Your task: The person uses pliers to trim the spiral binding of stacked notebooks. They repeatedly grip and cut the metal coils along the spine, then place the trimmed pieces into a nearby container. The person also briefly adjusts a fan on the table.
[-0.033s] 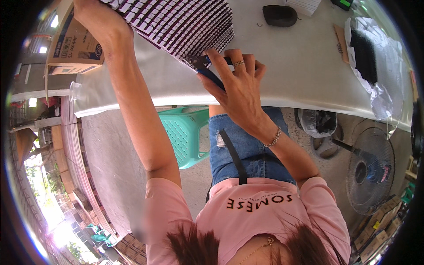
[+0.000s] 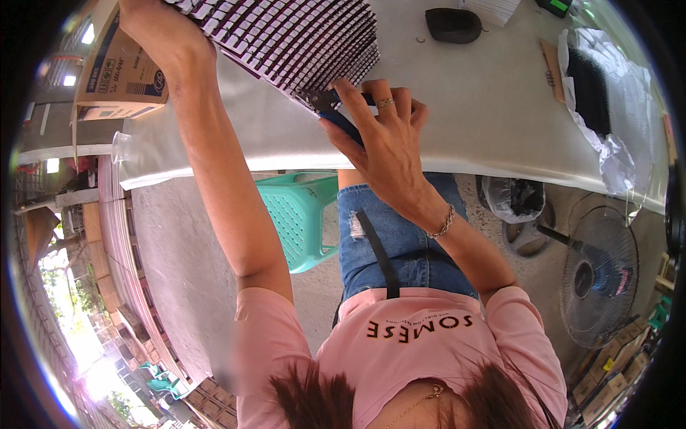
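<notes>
In the head view, the person's right hand (image 2: 382, 146) is closed around a small blue-handled cutter (image 2: 337, 109), fingers (image 2: 357, 96) wrapped over the handles and thumb underneath. The tool's dark nose meets the near corner of a dark gridded sheet (image 2: 300, 39). This sheet, which may be a stack of them, is ruled in rows of small pale squares. It lies on the white desk (image 2: 464, 121) close to the near edge and runs up to the top of the frame. The left hand (image 2: 153, 28) rests on the sheet's far left part, at the picture's upper border. Its fingers are cut off there, so it cannot be told whether they are spread flat or curled over the edge. Judging from this, the work at the corner goes best if the left hand bears down firmly, so the sheet neither slides nor lifts as the cutter bites. The cutter's nose should sit square to the row it is meeting rather than at a slant, and the squeeze should be short and controlled. The corner lies near the desk's rim, so it probably needs watching that cut pieces do not drop over the edge towards the green plastic stool (image 2: 300, 214) below. A cardboard box (image 2: 118, 71) stands just beside the left forearm, and a black oval object (image 2: 452, 25) lies well apart from the sheet.
</notes>
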The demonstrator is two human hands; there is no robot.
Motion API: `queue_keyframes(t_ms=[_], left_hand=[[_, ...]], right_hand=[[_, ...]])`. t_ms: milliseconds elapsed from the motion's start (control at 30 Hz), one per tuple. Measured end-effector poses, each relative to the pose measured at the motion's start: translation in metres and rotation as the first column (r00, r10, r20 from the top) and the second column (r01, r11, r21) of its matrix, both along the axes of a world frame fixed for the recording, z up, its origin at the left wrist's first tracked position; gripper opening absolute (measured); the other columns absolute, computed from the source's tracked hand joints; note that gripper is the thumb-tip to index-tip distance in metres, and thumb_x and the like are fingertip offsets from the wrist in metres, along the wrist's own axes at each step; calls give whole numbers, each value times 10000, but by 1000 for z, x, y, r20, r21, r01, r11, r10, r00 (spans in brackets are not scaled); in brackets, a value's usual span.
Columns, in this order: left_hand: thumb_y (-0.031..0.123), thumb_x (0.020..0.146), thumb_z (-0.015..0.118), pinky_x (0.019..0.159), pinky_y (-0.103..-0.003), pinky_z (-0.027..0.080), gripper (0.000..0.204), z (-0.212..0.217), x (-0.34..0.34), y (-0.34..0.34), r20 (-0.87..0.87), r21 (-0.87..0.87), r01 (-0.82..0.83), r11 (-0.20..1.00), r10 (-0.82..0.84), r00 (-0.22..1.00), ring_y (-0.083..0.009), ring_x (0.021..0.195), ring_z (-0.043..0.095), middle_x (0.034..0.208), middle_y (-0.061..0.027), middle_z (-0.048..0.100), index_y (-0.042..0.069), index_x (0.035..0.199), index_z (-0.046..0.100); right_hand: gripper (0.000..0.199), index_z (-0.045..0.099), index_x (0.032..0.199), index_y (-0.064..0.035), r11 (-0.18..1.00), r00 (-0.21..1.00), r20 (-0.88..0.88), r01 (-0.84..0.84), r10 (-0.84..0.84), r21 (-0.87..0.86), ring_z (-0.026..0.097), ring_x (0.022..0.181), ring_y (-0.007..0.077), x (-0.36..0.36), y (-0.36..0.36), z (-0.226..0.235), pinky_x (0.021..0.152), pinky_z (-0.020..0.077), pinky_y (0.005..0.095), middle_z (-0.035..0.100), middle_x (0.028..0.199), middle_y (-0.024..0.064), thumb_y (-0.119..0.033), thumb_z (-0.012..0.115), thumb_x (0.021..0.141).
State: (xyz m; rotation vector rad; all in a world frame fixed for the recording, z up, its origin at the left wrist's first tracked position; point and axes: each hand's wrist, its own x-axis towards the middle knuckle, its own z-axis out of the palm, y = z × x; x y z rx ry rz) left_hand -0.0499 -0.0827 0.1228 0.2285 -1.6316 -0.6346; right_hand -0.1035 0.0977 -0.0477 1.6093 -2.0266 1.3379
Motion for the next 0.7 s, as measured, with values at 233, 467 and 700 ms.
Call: queue_keyframes(t_ms=[233, 467, 700], left_hand=[[189, 1071, 394, 538, -172, 583, 316, 1, -4, 9, 46, -31, -188, 982, 189, 981, -113, 641, 690, 838, -85, 688, -31, 1093, 620], [187, 1070, 404, 531, -163, 572, 301, 2, -3, 13, 83, -34, -269, 962, 271, 959, -107, 643, 690, 830, -74, 690, -19, 1085, 623], [205, 1074, 397, 516, -175, 579, 326, 2, -3, 11, 29, 32, -115, 993, 114, 993, -107, 638, 692, 813, -71, 689, -25, 1095, 627]], right_hand=[[581, 499, 1383, -51, 998, 996, 60, -68, 67, 10, 471, 1001, 307, 7, 2, 4, 825, 328, 485, 529, 1166, 146, -318, 688, 903], [586, 499, 1366, -36, 991, 980, 151, -132, 128, 21, 472, 1049, 318, 10, 8, 2, 851, 327, 498, 521, 1202, 171, -306, 685, 881], [605, 490, 1392, -37, 997, 996, 43, -79, 80, -16, 469, 1112, 320, 9, 7, -4, 915, 321, 502, 524, 1223, 166, -292, 696, 882]])
